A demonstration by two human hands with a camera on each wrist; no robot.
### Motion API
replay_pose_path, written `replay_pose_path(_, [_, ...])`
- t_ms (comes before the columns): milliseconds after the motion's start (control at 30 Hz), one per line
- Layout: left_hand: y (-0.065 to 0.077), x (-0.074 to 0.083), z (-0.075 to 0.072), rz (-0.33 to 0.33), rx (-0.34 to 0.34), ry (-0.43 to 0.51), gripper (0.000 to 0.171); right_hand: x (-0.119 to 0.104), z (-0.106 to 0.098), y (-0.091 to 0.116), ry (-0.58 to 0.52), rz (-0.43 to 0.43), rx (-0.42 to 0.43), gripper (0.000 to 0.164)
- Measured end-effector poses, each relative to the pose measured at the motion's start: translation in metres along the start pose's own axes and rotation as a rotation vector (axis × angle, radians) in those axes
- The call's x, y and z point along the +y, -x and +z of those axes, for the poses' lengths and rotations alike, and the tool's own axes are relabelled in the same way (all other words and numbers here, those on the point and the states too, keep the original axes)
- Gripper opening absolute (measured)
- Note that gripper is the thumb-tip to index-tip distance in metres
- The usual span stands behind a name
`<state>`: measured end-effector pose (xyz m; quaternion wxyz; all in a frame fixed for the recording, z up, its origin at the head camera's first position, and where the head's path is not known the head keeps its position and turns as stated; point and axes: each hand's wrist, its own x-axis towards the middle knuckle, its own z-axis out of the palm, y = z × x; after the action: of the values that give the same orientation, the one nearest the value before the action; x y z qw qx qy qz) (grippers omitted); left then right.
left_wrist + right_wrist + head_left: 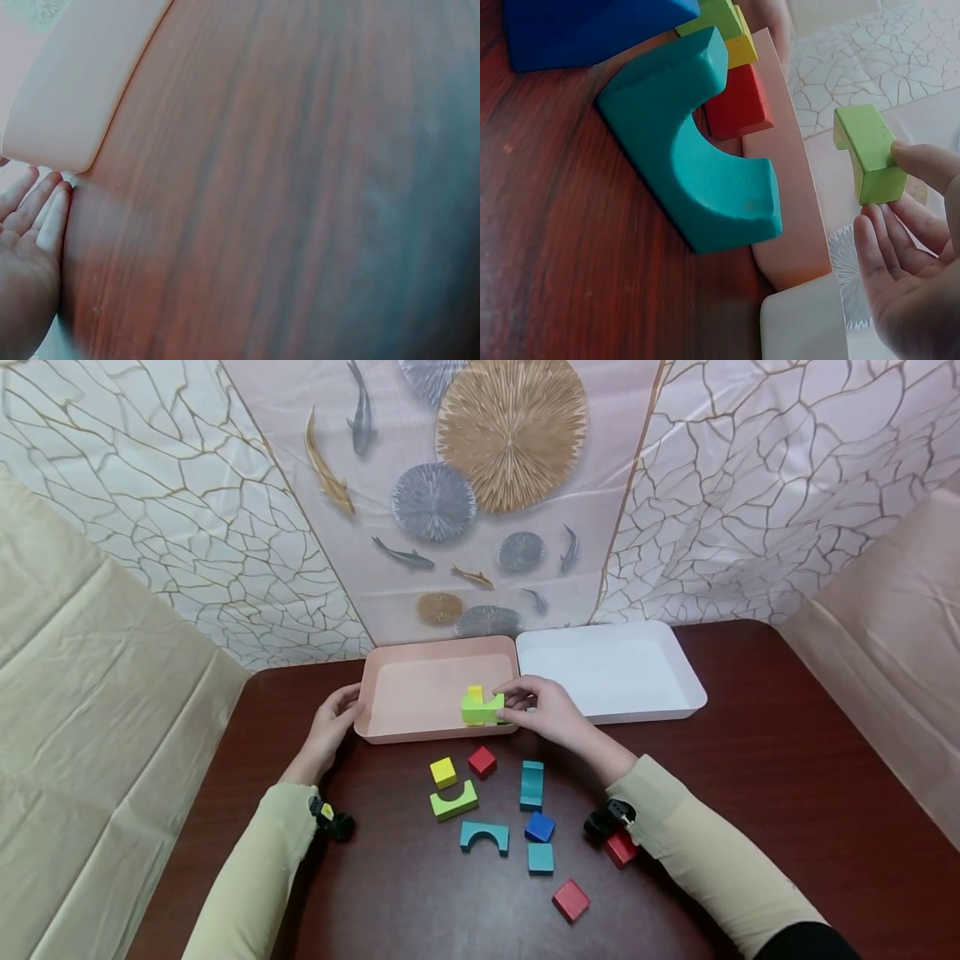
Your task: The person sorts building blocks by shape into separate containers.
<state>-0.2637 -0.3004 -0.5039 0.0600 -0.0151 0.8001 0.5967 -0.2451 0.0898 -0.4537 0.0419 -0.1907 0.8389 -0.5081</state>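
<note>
Pinching a green block (480, 713) with thumb and fingers, the right hand (546, 706) is holding it at the pink tray's (412, 685) right end. The left hand (330, 727) is touching the tray, fingers straight. Placing seems to be happening — next is needing a gentle letting-go.

Yellow piece (475, 692) partly behind green arch (480, 712)

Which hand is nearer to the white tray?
Right. The right hand, pinching a green arch block, is by the white tray's near left corner. The left hand is at the pink tray's left end, with that tray lying between.
</note>
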Motion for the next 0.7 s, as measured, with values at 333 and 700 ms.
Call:
replay_pose_path(333, [0.002,0.001,0.0,-0.021,-0.005,-0.006,0.058,-0.004,0.012,-0.007,0.033,0.003,-0.036,0.036])
replay_pose_path(700, [0.0,0.003,0.0,-0.025,-0.002,-0.008,0.059,-0.003,0.024,-0.016,0.029,0.011,-0.055,0.035])
